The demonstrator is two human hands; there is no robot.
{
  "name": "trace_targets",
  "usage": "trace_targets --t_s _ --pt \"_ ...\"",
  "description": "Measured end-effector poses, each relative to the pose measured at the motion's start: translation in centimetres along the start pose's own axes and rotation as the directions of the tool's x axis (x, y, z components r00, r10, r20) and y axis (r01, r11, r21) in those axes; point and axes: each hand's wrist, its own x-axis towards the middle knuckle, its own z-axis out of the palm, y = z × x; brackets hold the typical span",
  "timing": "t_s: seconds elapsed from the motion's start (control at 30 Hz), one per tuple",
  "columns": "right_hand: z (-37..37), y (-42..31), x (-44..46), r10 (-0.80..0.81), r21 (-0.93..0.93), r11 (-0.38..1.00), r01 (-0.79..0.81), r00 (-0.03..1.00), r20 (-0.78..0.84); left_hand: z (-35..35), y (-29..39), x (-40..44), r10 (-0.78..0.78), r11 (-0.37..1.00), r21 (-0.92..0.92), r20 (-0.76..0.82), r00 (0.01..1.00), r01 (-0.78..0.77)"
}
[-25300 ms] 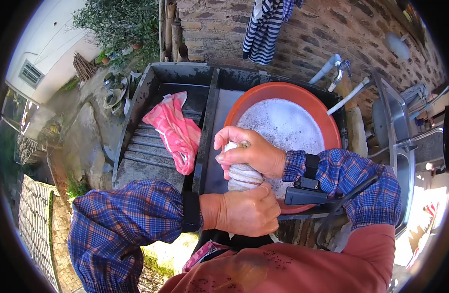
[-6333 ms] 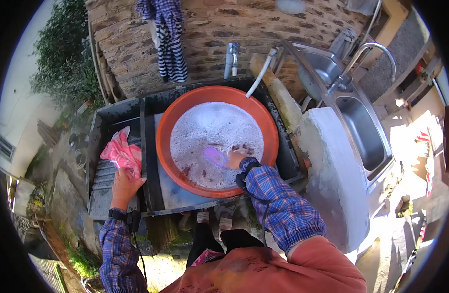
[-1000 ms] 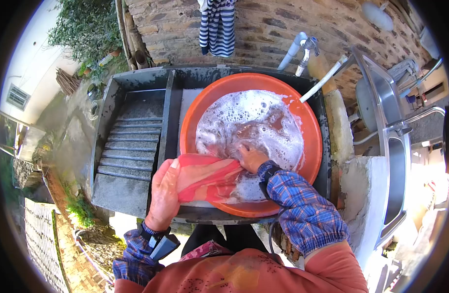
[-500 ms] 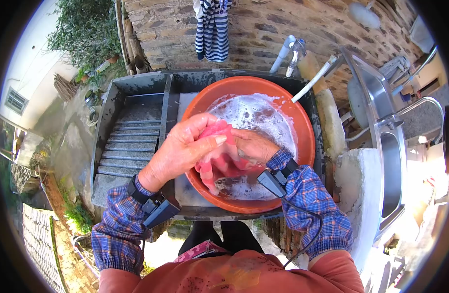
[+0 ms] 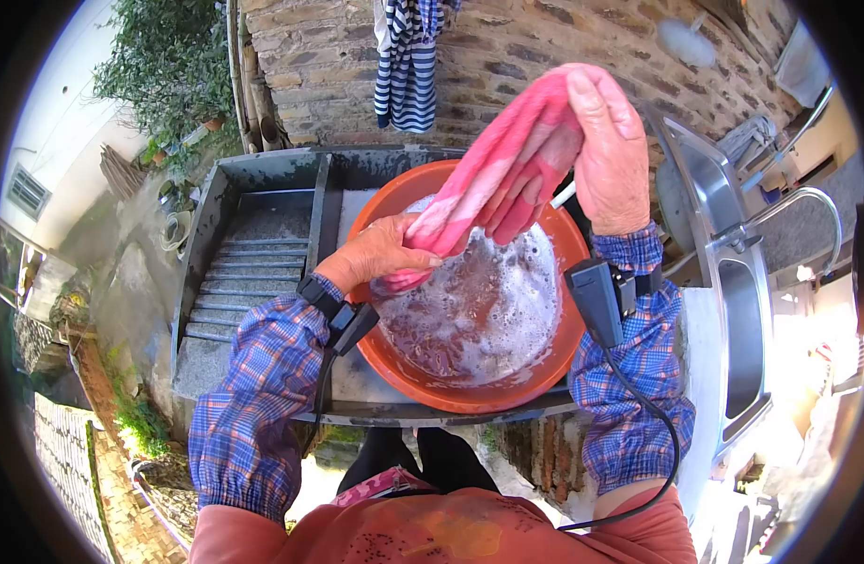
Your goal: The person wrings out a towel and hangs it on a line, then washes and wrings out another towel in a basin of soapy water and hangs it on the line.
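A wet pink cloth (image 5: pixel 507 155) with paler bands is stretched slantwise above the orange basin (image 5: pixel 376 207). My right hand (image 5: pixel 612 155) holds its upper end high at the right, thumb pressed over the folds. At the lower left, my left hand (image 5: pixel 380 252) is closed round the other end, near the basin's rim. Between them the fabric hangs in loose folds. White suds float on the soapy water (image 5: pixel 479 310) below, clear of both hands.
The basin stands in a dark stone sink with a ridged washboard (image 5: pixel 249 273) at left. A tap and pale pipe (image 5: pixel 564 195) are partly behind the cloth. Striped clothing (image 5: pixel 407 80) hangs on the brick wall. A steel sink (image 5: pixel 744 320) stands at right.
The cloth was bunched between both hands low over the basin. My right hand has risen up and right with one end, drawing it out lengthwise. My left hand has shifted slightly right.
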Motion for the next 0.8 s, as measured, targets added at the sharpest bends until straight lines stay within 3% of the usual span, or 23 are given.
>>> trace_targets --t_s 0.03,0.1,0.13,0.17,0.23,0.27,0.37,0.4,0.43,0.5,0.53,0.57,0.6,0.67,0.7,0.77,0.8 --pt "-1.6 0.9 0.4 -0.001 -0.009 1.000 0.000 0.999 -0.038 -0.4 -0.5 0.4 0.006 1.000 -0.003 -0.005 1.000 -0.006" --pt "-4.9 3.2 -0.1 -0.007 -0.172 0.985 -0.008 0.996 -0.088 -1.1 -2.2 1.0 -0.119 0.958 0.261 -0.016 0.993 0.119" --pt "-6.9 5.0 -0.8 0.022 -0.286 0.957 -0.052 0.994 -0.107 -1.5 -1.6 0.6 -0.055 0.913 0.401 -0.049 0.997 0.070" --pt "-8.8 7.0 -1.9 0.046 -0.394 0.914 -0.094 0.991 -0.128 -1.8 -2.1 0.3 -0.055 0.915 0.397 -0.053 0.997 0.072" --pt "-11.5 11.6 -5.4 0.113 -0.531 0.817 -0.224 0.966 -0.234 -2.5 -3.5 -0.3 0.011 0.862 0.495 -0.232 0.973 0.108" --pt "-12.7 13.5 -7.2 0.175 -0.606 0.756 -0.248 0.968 -0.179 -2.0 -4.5 -0.5 0.119 0.807 0.585 -0.286 0.951 0.074" --pt "-14.4 19.2 -12.1 0.342 -0.726 0.633 -0.270 0.938 -0.051 0.3 -6.6 -0.4 0.116 0.683 0.719 -0.281 0.953 0.128" --pt "-14.5 21.0 -13.5 0.428 -0.751 0.604 -0.267 0.903 0.023 1.1 -7.3 -0.1 -0.023 0.701 0.697 -0.187 0.982 0.149" --pt "-14.0 21.9 -14.6 0.511 -0.776 0.574 -0.259 0.854 0.093 2.3 -7.5 0.2 -0.026 0.701 0.698 -0.180 0.983 0.146" --pt "-12.6 22.7 -16.8 0.592 -0.878 0.467 -0.101 0.774 0.225 4.6 -7.8 1.0 -0.298 0.493 0.864 0.056 0.953 0.103" --pt "-11.8 22.7 -17.3 0.708 -0.918 0.387 -0.082 0.665 0.239 5.2 -8.0 1.3 -0.293 0.494 0.864 0.062 0.954 0.096" --pt "-11.0 22.8 -17.5 0.808 -0.950 0.309 -0.048 0.540 0.235 5.8 -8.2 1.6 -0.354 0.446 0.895 0.165 0.920 0.011" --pt "-10.0 23.1 -17.7 0.808 -0.951 0.306 -0.049 0.541 0.232 6.4 -8.6 1.7 -0.419 0.402 0.912 0.259 0.870 -0.078" --pt "-8.1 24.0 -18.2 0.932 -0.981 0.192 -0.035 0.319 0.171 7.5 -10.5 0.6 -0.380 0.391 0.909 0.303 0.874 -0.146" --pt "-7.1 24.1 -18.8 0.932 -0.981 0.190 -0.035 0.320 0.169 8.1 -11.7 0.0 -0.343 0.375 0.902 0.347 0.873 -0.212" --pt "-6.0 24.1 -20.0 0.941 -0.942 0.144 0.304 0.252 0.225 8.5 -12.3 0.2 -0.346 0.375 0.904 0.342 0.873 -0.205" --pt "-6.3 24.1 -20.1 0.942 -0.944 0.138 0.298 0.255 0.219 8.2 -10.9 0.1 -0.422 0.395 0.901 0.352 0.836 -0.180"
